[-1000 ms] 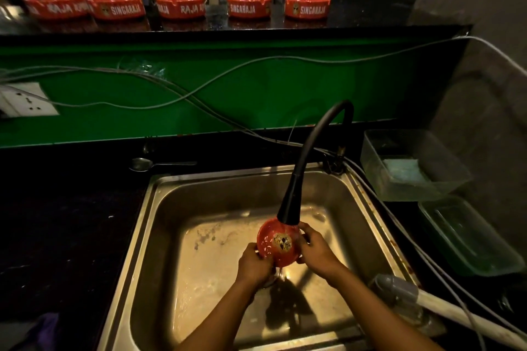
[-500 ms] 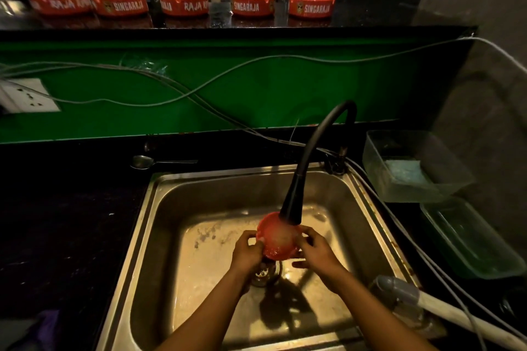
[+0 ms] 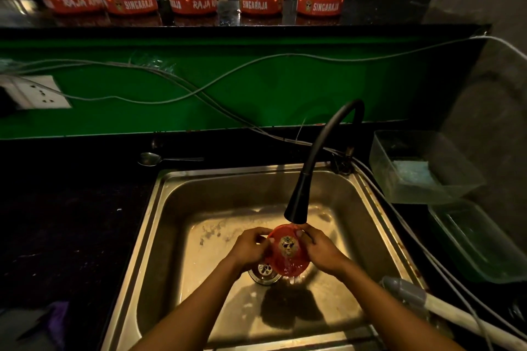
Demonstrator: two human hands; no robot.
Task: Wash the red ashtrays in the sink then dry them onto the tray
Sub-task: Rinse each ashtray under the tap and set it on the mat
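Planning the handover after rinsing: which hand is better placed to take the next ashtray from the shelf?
Probably the left hand: the black tap arches over the right hand, and most shelf ashtrays sit left. Both hands hold the wet ashtray.

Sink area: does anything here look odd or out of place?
Yes. Loose cables hang across the green wall and run past the tap along the sink rim, close to running water. A spoon lies alone on the counter.
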